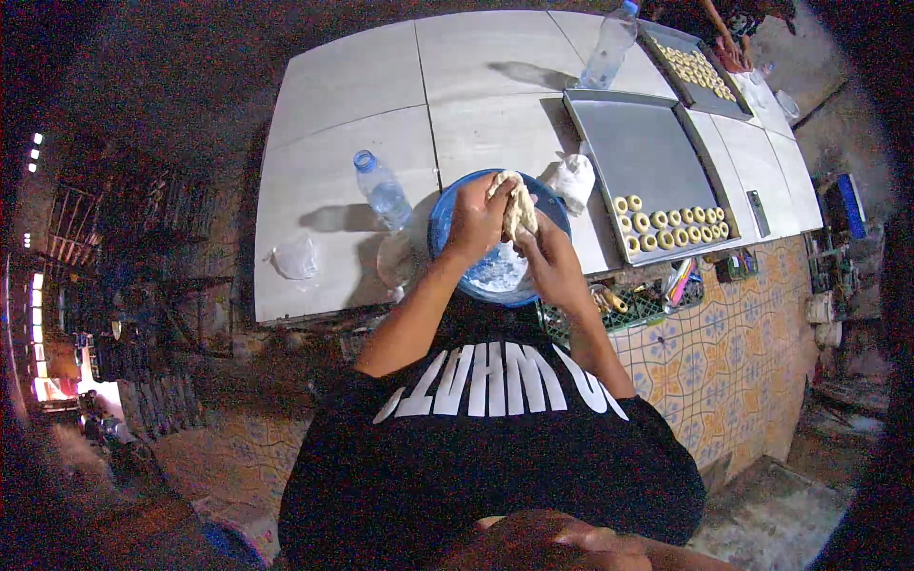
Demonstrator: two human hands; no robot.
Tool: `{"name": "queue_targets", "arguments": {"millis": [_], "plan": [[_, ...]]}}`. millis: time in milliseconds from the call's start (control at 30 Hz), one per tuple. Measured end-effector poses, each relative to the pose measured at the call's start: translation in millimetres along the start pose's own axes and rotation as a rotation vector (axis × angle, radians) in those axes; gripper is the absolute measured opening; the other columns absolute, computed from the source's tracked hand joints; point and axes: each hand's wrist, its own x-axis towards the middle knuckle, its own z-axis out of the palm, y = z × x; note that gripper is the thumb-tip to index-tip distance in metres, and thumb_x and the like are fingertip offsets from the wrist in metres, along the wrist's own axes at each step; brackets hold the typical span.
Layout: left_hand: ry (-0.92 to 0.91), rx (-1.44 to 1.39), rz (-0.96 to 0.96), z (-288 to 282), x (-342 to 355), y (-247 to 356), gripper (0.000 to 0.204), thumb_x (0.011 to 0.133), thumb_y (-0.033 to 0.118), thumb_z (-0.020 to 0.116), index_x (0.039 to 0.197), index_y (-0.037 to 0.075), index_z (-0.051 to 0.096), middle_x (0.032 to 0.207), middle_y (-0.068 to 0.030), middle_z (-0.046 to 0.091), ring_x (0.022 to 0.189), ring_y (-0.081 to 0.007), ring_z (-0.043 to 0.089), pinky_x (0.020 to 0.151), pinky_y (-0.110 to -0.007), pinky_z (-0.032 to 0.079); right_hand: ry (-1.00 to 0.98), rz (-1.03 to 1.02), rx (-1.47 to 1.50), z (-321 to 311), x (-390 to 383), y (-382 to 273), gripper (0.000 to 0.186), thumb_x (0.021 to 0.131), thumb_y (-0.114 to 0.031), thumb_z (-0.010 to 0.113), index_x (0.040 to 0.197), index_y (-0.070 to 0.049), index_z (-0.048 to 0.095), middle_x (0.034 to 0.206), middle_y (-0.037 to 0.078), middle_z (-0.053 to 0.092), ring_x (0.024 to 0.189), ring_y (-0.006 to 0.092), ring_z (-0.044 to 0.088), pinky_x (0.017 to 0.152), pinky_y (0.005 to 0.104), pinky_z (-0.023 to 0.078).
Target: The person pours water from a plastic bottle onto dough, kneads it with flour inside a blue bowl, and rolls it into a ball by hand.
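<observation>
The left hand (pixel 476 221) and right hand (pixel 554 265) grip soft, pale dough (pixel 520 211) between them above a blue basin (pixel 440 211) (white powder (pixel 500 271) dusts its inside). Around the basin on the tiled table (pixel 333 81), a clear bottle (pixel 386 197) stands at ten o'clock, a small plastic bag (pixel 296 257) lies at nine, and a white bag (pixel 574 183) sits just beside it at two. Farther out at two, a metal tray (pixel 633 143) bears dough rings (pixel 660 219) toward its six o'clock edge.
</observation>
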Motion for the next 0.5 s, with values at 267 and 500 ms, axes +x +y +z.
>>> {"name": "queue_targets", "arguments": {"millis": [267, 500], "plan": [[-0.433, -0.341, -0.241, -17, 11, -15, 0.023, 0.100, 0.005, 0.051, 0.123, 0.004, 0.055, 0.103, -0.0048, 0.066, 0.097, -0.0141, 0.065, 0.084, -0.030, 0.055, 0.028, -0.082, 0.074, -21, -1, 21, 0.056, 0.094, -0.015, 0.068, 0.144, 0.002, 0.046, 0.129, 0.020, 0.062, 0.109, 0.0228, 0.066, 0.090, 0.0353, 0.053], [-0.348, 0.103, 0.123, 7, 4, -16, 0.061, 0.076, -0.013, 0.061, 0.134, 0.004, 0.054, 0.132, -0.0117, 0.059, 0.122, -0.0203, 0.056, 0.106, -0.033, 0.045, 0.203, -0.140, 0.163, -13, 13, 21, 0.058, 0.091, -0.012, 0.070, 0.141, 0.002, 0.043, 0.129, 0.016, 0.059, 0.113, 0.0223, 0.062, 0.094, 0.0355, 0.051]]}}
